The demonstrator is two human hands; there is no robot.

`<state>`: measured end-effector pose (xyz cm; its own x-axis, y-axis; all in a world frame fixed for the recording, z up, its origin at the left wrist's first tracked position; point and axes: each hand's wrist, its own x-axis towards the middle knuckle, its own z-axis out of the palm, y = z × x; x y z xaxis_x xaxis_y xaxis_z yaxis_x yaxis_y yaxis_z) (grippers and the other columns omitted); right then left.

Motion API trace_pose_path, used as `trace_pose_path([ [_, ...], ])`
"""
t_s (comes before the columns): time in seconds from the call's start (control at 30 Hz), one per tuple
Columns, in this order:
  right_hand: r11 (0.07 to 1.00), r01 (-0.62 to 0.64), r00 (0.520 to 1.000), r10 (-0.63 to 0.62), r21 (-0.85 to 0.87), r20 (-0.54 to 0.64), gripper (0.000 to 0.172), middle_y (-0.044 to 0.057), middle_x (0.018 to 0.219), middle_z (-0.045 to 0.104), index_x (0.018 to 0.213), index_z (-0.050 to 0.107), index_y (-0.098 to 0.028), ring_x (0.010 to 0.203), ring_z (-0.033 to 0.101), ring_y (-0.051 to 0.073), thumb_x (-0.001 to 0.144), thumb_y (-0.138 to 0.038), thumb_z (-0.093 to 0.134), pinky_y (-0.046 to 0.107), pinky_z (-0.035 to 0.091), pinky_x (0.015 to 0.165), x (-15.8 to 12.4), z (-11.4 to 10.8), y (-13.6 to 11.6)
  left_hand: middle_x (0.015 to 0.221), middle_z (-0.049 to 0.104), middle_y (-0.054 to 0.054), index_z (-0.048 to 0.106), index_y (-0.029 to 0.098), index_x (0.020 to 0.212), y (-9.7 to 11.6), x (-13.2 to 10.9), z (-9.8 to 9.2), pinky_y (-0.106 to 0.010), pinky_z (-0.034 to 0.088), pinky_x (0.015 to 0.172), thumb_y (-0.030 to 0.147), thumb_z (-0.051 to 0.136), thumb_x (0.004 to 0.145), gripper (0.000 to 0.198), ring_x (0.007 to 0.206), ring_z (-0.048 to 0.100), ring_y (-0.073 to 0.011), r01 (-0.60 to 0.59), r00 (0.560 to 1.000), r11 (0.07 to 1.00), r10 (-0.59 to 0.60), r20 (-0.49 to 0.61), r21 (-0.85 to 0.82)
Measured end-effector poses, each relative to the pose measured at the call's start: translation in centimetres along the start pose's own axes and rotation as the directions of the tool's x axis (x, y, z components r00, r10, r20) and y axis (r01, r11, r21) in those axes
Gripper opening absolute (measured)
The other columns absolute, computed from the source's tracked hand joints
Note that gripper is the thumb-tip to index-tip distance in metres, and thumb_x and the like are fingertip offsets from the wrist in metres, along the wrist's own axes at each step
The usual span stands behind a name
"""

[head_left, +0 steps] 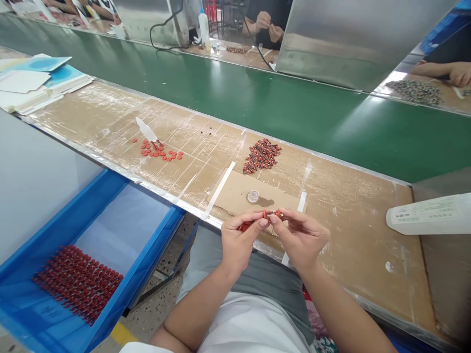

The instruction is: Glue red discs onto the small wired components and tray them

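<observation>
The left hand (pixel 239 242) and right hand (pixel 300 240) meet just above the front edge of the counter (pixel 353 255). Their fingers (pixel 263 221) are closed in a pinch on a small red-and-metal part (pixel 273 214), too small to show its detail. A longer red piece (pixel 245 226) lies under the left hand's fingers, partly hidden. Just beyond the hands, a taped cardboard sheet (pixel 235 191) carries a small clear cup (pixel 252 196). Below the counter on the left, a blue tray (pixel 106 201) holds neat rows of red-capped parts (pixel 77 284), with a speckled terrazzo floor (pixel 162 314) beside it. On the right, a white plastic bottle (pixel 427 214) lies on its side.

The counter's scuffed brown cardboard top is crossed by strips of tape. Farther along lie a heap of red-and-black parts (pixel 261 156), scattered red discs (pixel 158 152) and a white plastic scrap (pixel 146 129), with stacked papers (pixel 33 81) at the left end. A green conveyor belt (pixel 294 113) runs behind. Beyond it, between steel panels (pixel 353 39), a co-worker's hands (pixel 263 29) work at the far counter.
</observation>
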<state>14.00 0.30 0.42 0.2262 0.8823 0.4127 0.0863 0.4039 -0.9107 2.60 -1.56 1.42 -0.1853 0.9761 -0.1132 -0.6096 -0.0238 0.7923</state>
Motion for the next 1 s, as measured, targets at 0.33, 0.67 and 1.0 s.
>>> trace_pose_path([
  [0.33, 0.998, -0.064, 0.996, 0.063, -0.017, -0.056, 0.018, 0.004, 0.076, 0.077, 0.082, 0.075, -0.021, 0.06, 0.072, 0.017, 0.067, -0.022, 0.084, 0.027, 0.063, 0.056, 0.3, 0.4, -0.6, 0.092, 0.075, -0.005, 0.078, 0.022, 0.08, -0.1, 0.2, -0.2, -0.031, 0.057, 0.083, 0.019, 0.081, 0.069, 0.011, 0.091, 0.07, -0.0188, -0.024, 1.0, 0.999, 0.024, 0.0, 0.04],
  [0.67, 0.993, -0.117, 0.991, 0.116, -0.003, -0.06, 0.019, 0.004, 0.074, 0.076, 0.084, 0.075, -0.02, 0.061, 0.073, 0.018, 0.068, -0.023, 0.083, 0.028, 0.065, 0.058, 0.0, 0.2, -0.8, 0.093, 0.075, -0.004, 0.079, 0.023, 0.079, -0.4, 0.1, -0.2, -0.031, 0.058, 0.082, 0.018, 0.082, 0.068, 0.013, 0.091, 0.07, -0.019, 0.027, 0.999, 1.0, -0.028, 0.017, 0.004],
  [1.0, 0.998, 0.026, 0.995, -0.031, -0.053, -0.093, 0.02, 0.005, 0.079, 0.077, 0.085, 0.074, -0.021, 0.065, 0.073, 0.02, 0.068, -0.023, 0.083, 0.033, 0.064, 0.061, -0.8, -0.1, 0.0, 0.097, 0.076, -0.006, 0.078, 0.022, 0.081, -0.4, 0.0, -0.1, -0.033, 0.055, 0.09, 0.019, 0.082, 0.068, 0.014, 0.095, 0.07, -0.0196, 0.02, 1.0, 0.999, -0.019, -0.005, 0.042],
])
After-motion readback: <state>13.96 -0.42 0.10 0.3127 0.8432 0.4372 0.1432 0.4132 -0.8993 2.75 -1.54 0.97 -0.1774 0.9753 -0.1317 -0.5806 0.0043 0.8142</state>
